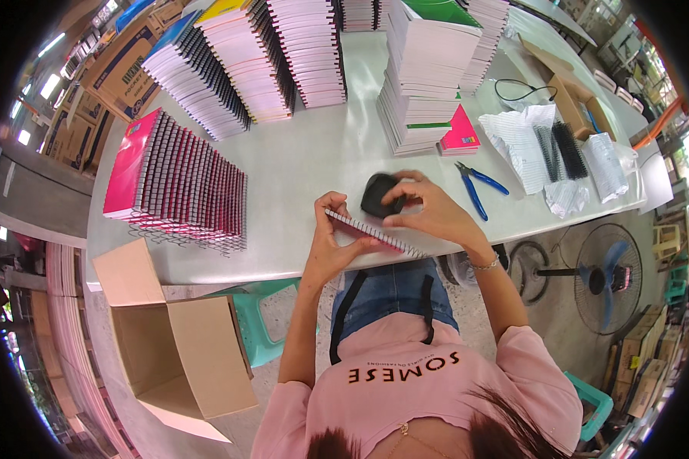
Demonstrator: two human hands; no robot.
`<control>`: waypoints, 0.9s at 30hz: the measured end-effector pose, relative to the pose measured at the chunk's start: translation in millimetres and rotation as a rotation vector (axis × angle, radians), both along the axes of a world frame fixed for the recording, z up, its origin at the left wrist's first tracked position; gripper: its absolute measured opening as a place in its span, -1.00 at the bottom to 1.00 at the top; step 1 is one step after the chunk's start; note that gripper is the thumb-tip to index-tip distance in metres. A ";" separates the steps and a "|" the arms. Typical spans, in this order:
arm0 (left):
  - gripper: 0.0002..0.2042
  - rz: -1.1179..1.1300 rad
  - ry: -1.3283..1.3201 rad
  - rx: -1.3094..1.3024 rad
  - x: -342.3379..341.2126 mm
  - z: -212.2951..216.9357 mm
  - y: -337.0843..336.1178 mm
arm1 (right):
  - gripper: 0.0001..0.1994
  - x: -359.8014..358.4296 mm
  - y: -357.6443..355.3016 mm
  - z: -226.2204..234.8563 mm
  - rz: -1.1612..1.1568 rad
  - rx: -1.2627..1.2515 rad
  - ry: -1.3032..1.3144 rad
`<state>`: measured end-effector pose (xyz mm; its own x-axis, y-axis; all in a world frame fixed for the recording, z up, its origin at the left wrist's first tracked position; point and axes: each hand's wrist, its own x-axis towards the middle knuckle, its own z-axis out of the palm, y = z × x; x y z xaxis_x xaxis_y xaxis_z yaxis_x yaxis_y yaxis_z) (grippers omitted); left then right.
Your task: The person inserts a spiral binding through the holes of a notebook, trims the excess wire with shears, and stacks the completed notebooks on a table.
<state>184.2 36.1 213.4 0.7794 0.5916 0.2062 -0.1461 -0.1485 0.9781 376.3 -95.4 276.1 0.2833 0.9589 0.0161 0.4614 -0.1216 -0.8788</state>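
At the table's near edge my left hand (334, 249) is closed around a spiral-bound notebook (365, 229), tilted with its coil edge up. Loose wire coil sticks out past the notebook's right end. My right hand (430, 208) has its fingers curled on a rounded black object (378, 197), just above the notebook; it is blurred and I cannot tell its kind. Right of that hand lie blue-handled pliers (478, 187) with their handles spread. A stack of pink spiral notebooks (180, 183) stands to the left, coil ends hanging from its near side.
Tall notebook stacks (310, 53) line the far side, with white page blocks (429, 76) nearby. Paper wrapping with black coils (565, 149) and an opened carton (578, 103) lie right. Below the table are a cardboard box (172, 352), a green stool (260, 321) and a fan (606, 279).
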 end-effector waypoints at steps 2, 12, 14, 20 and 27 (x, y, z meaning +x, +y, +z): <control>-0.23 0.124 0.008 0.010 3.3 -5.2 -4.9 | -0.48 -1.3 -0.4 -3.0 -0.119 0.107 -0.030; -0.72 0.243 0.082 -0.078 6.7 14.5 -27.9 | -0.45 57.9 -85.3 -68.1 -0.820 -0.191 -0.732; -0.78 0.266 0.077 -0.057 5.0 20.1 -28.8 | -0.46 53.5 -91.5 -54.5 -0.771 -0.158 -0.688; -0.82 0.251 0.102 0.071 1.0 20.3 -25.0 | -0.48 -32.7 -57.6 5.7 -0.815 0.302 -0.417; -0.80 0.258 0.122 0.004 -7.7 41.5 -35.4 | -0.44 -106.6 -41.7 2.9 -0.397 0.338 -0.334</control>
